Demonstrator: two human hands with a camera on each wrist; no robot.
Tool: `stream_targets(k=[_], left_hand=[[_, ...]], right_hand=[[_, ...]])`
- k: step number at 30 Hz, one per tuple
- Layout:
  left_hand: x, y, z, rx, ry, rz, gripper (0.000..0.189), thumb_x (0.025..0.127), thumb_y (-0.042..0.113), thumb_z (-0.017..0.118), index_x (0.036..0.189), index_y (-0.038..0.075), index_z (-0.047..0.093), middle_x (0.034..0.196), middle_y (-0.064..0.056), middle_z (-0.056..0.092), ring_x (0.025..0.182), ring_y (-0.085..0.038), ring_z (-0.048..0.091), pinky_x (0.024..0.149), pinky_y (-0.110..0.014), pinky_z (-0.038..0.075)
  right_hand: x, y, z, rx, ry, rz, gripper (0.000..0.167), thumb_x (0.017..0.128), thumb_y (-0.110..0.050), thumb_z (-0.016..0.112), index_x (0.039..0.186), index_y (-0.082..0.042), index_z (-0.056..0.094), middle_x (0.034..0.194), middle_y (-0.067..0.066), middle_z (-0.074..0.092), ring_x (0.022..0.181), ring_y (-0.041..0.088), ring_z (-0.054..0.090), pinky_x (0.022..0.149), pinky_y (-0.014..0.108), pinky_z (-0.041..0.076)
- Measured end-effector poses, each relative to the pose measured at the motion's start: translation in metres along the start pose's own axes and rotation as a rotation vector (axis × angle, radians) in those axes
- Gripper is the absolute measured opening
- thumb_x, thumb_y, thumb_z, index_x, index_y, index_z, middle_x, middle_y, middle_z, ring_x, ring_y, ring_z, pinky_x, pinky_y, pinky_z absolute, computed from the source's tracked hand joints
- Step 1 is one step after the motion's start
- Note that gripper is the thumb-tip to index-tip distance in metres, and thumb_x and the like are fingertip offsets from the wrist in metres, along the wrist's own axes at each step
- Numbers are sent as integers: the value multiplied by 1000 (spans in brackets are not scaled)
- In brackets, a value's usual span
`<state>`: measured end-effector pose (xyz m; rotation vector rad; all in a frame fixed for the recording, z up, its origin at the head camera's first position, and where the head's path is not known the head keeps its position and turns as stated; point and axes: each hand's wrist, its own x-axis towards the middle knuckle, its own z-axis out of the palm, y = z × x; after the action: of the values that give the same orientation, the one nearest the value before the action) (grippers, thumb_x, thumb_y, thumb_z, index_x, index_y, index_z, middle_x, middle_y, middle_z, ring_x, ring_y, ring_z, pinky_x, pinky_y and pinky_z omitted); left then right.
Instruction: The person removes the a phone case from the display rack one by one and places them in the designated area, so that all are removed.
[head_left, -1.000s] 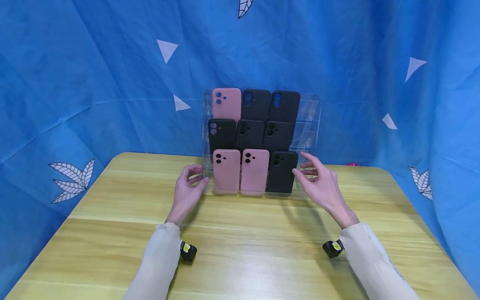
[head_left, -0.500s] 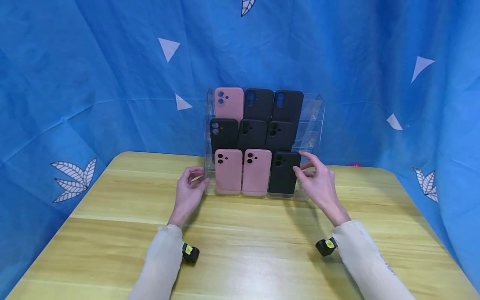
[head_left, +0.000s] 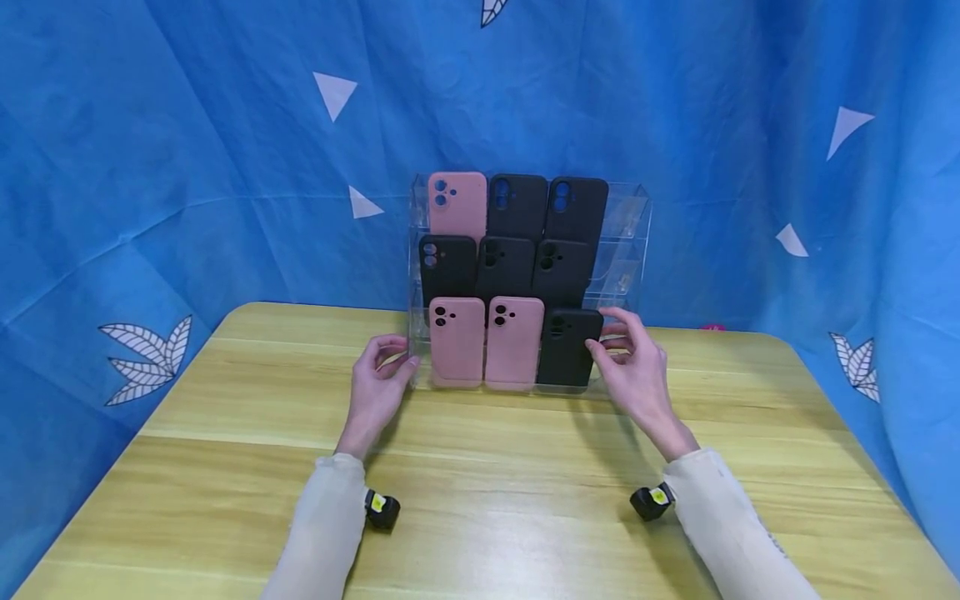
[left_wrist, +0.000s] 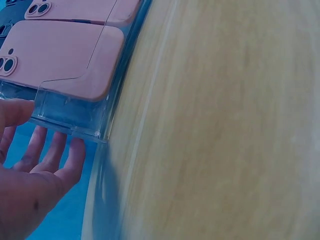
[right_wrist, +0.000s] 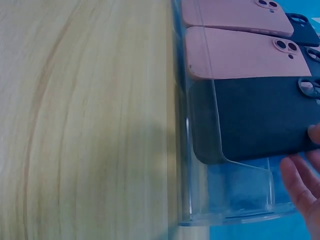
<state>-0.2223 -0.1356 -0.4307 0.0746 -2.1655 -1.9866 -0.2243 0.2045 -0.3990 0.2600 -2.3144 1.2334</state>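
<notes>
A clear acrylic display rack (head_left: 628, 218) stands on the table, holding pink and black phone cases in three tiers. My left hand (head_left: 377, 385) grips the rack's left side; in the left wrist view the thumb (left_wrist: 17, 111) lies at the front edge and the other fingers are behind. My right hand (head_left: 637, 375) pinches the right edge of the black phone case (head_left: 566, 354) at the right end of the bottom tier. That case's lower end sits behind the rack's clear front lip (right_wrist: 202, 145). Two pink phone cases, a left one (head_left: 457, 346) and a middle one (head_left: 513, 346), share its tier.
Black cases (head_left: 506, 267) fill the middle tier. Up top are a pink case (head_left: 457, 204) and two black ones (head_left: 576, 208). The wooden table (head_left: 495, 517) stretches out in front, and a blue patterned cloth (head_left: 247, 150) hangs close behind the rack.
My right thumb and fingers have come in onto the black case's edge, and its top has tipped slightly forward and lower. The left hand keeps its place on the rack.
</notes>
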Motion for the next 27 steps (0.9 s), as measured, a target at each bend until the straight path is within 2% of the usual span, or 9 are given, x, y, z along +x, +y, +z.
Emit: stream_targets(k=[6, 9, 14, 22, 27], left_hand=[[0, -1, 0, 8, -6, -3, 35, 95, -3, 65, 128, 1, 55, 133, -22, 59, 129, -38, 61, 104, -31, 54], [0, -1, 0, 10, -11, -11, 35, 95, -1, 66, 128, 3, 55, 133, -21, 59, 129, -35, 61, 105, -32, 54], [-1, -1, -1, 4, -17, -11, 35, 95, -2, 65, 128, 2, 54, 133, -21, 59, 129, -35, 61, 107, -34, 53], [-1, 0, -2, 8, -13, -23, 34, 96, 0, 65, 128, 3, 54, 132, -18, 59, 130, -35, 60, 110, -42, 51], [-1, 0, -1, 3, -9, -17, 34, 95, -1, 65, 127, 3, 55, 131, -17, 59, 129, -33, 60, 110, -41, 52]], right_hand=[[1, -3, -5, 85, -15, 10, 44, 93, -7, 74, 135, -12, 61, 106, 18, 71, 86, 0, 67, 74, 5, 52], [4, -4, -8, 122, -21, 17, 46, 92, -6, 74, 136, -11, 60, 107, 19, 69, 86, -7, 63, 76, 5, 52], [9, -7, -15, 165, -18, 23, 46, 92, -4, 73, 136, -9, 60, 105, 17, 67, 86, -6, 64, 76, 7, 54], [17, -16, -26, 271, 4, 8, 45, 90, 3, 73, 132, -3, 60, 96, -9, 66, 84, -2, 69, 74, 14, 59], [19, -22, -31, 351, -21, -8, 46, 89, 6, 72, 132, -3, 58, 96, -10, 71, 82, 3, 73, 71, 21, 62]])
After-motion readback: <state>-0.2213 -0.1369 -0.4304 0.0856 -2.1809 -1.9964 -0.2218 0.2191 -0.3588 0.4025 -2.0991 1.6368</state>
